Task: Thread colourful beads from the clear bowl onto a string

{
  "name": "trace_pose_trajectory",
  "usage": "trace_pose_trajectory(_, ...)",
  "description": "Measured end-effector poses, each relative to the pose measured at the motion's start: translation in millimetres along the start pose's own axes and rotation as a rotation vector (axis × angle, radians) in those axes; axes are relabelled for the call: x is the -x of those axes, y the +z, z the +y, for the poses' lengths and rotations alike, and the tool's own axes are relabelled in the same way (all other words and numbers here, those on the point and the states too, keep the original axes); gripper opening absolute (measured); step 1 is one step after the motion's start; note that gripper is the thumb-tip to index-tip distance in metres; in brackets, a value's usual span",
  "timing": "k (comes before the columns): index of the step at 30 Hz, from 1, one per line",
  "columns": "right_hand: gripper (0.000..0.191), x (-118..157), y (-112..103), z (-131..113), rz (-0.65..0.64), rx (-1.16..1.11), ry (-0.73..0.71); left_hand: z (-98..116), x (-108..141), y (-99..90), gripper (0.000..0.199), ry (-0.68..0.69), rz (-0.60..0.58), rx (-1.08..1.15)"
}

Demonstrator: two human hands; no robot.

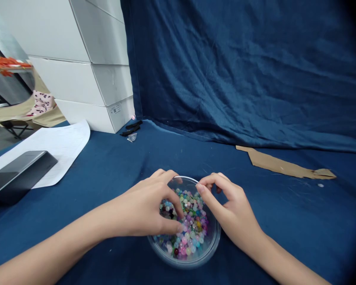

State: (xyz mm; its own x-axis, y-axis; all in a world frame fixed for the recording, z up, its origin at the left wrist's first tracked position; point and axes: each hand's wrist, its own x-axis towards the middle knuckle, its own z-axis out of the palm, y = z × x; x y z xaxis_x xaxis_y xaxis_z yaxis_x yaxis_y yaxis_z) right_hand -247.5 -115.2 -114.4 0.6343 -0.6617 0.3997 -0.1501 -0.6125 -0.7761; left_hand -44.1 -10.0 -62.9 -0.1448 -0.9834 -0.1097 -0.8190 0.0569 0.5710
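Observation:
A clear round bowl [212, 251] holds many small beads [190, 233] in pink, green, blue, purple and yellow. My left hand [148, 208] reaches over the left side of the bowl. Its thumb and index fingertips are down among the beads with a small gap between them, and its other fingers lie by the far rim. At the right rim is my right hand [230, 202], its thumb and index tip pinched together. Whatever is in that pinch, if anything, is too small to make out.
Blue cloth [115, 221] covers the table and a blue curtain [240, 71] hangs behind. White boxes [83, 83] are stacked at the back left. Paper [72, 144] and a dark device [20, 174] lie left; a torn cardboard strip [281, 164] lies right.

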Motion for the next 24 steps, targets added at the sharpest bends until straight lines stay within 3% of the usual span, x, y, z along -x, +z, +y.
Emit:
trace_pose_trajectory(10, 0.017, 0, -1, 0, 0.009, -0.002, -0.007, -7, -4, 1.8, 0.005, 0.024, 0.02, 0.166)
trace_pose_trajectory(13, 0.016, 0, -1, 0, 0.04, -0.041, -0.003, -10, -7, 0.5, 0.009, 0.044, 0.109, 0.258)
trace_pose_trajectory(19, 0.016, 2, -2, -2, 0.136, -0.128, 0.002, -11, -11, -1.4, 0.011, 0.199, 0.419, 0.275)
trace_pose_trajectory(24, 0.016, 4, -2, -4, 0.136, -0.195, -0.043, -10, -11, 4.4, 0.008, 0.307, 0.422, 0.388)
